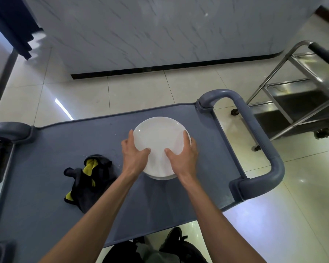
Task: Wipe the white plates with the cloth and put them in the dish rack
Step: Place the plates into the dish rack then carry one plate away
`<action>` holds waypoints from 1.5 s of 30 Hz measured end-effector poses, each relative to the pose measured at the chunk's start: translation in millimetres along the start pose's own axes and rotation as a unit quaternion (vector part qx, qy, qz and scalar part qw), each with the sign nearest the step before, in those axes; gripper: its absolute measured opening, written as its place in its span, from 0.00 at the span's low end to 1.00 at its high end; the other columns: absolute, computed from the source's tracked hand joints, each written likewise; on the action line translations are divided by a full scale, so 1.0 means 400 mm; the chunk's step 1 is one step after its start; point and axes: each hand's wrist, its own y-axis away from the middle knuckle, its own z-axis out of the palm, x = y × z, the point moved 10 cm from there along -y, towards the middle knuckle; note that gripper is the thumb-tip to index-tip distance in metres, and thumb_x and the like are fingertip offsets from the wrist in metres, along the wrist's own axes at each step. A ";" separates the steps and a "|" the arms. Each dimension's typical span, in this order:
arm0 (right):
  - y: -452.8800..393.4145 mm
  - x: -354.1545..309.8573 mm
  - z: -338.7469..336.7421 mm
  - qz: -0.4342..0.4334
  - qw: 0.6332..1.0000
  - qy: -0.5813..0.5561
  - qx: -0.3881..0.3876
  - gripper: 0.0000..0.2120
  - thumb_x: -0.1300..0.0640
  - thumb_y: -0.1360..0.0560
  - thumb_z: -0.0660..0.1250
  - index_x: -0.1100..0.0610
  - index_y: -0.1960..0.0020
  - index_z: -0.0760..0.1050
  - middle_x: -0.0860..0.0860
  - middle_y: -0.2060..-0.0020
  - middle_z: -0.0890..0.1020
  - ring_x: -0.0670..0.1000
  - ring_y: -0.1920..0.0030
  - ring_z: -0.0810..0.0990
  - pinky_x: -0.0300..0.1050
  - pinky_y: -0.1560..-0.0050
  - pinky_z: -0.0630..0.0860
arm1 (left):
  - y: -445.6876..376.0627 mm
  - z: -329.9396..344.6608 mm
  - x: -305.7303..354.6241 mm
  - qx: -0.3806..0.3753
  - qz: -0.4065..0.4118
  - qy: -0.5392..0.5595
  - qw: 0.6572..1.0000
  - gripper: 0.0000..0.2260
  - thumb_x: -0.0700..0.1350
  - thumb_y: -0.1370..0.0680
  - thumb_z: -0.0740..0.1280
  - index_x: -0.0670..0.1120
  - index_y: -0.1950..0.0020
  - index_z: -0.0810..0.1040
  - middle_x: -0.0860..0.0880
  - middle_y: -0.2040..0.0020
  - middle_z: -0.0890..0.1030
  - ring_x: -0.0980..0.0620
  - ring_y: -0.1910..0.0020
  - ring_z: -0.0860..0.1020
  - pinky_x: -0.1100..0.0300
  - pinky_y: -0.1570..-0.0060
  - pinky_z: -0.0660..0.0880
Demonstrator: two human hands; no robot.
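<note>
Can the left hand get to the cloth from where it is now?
Probably yes. The cloth lies bare on the cart top just left of the left hand, with nothing between them. But that hand and the right hand both grip the top plate, so it must let go first.

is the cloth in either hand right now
No, the cloth lies on the cart while both hands grip the top plate.

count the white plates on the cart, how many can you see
2 at least. The top plate is gripped at its sides by both hands, left hand and right hand. The lower plate shows only as a rim beneath it; more may be hidden in the stack.
</note>
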 end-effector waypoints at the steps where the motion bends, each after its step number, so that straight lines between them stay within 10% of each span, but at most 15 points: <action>1: 0.004 0.000 -0.001 0.002 1.000 -0.003 0.001 0.43 0.47 0.27 0.74 0.46 0.20 0.55 0.53 0.24 0.62 0.58 0.26 0.61 0.58 0.26 0.64 | 0.002 -0.001 0.000 0.001 0.001 0.004 1.000 0.37 0.43 0.26 0.69 0.61 0.22 0.56 0.56 0.37 0.62 0.52 0.42 0.69 0.55 0.47 0.69; 17: 0.070 0.013 -0.062 -0.005 0.998 -0.024 0.060 0.43 0.49 0.27 0.75 0.47 0.20 0.54 0.49 0.23 0.59 0.55 0.24 0.58 0.56 0.26 0.64 | 0.057 0.005 0.069 -0.013 0.125 -0.063 0.990 0.41 0.41 0.26 0.71 0.56 0.19 0.54 0.52 0.27 0.62 0.59 0.39 0.65 0.61 0.41 0.64; 25: 0.092 0.015 -0.150 0.008 0.992 -0.033 0.121 0.46 0.48 0.29 0.77 0.46 0.20 0.53 0.45 0.24 0.61 0.54 0.25 0.60 0.51 0.31 0.65 | 0.058 0.037 0.122 -0.057 0.140 -0.051 0.987 0.42 0.43 0.26 0.74 0.59 0.19 0.54 0.51 0.24 0.64 0.49 0.27 0.64 0.46 0.29 0.66; 33: 0.140 0.043 -0.253 0.042 0.981 -0.038 0.187 0.46 0.45 0.30 0.78 0.43 0.21 0.52 0.46 0.24 0.63 0.54 0.24 0.62 0.62 0.28 0.68 | 0.085 0.112 0.194 -0.104 0.189 -0.065 0.974 0.41 0.44 0.26 0.75 0.59 0.20 0.56 0.51 0.25 0.66 0.49 0.29 0.66 0.57 0.35 0.61; 45: 0.293 0.200 -0.522 0.118 0.934 -0.099 0.323 0.45 0.48 0.28 0.77 0.45 0.21 0.53 0.45 0.25 0.63 0.51 0.28 0.63 0.52 0.31 0.68 | 0.298 0.373 0.354 -0.225 0.316 -0.108 0.915 0.39 0.47 0.25 0.74 0.53 0.20 0.55 0.48 0.25 0.65 0.48 0.29 0.66 0.50 0.34 0.68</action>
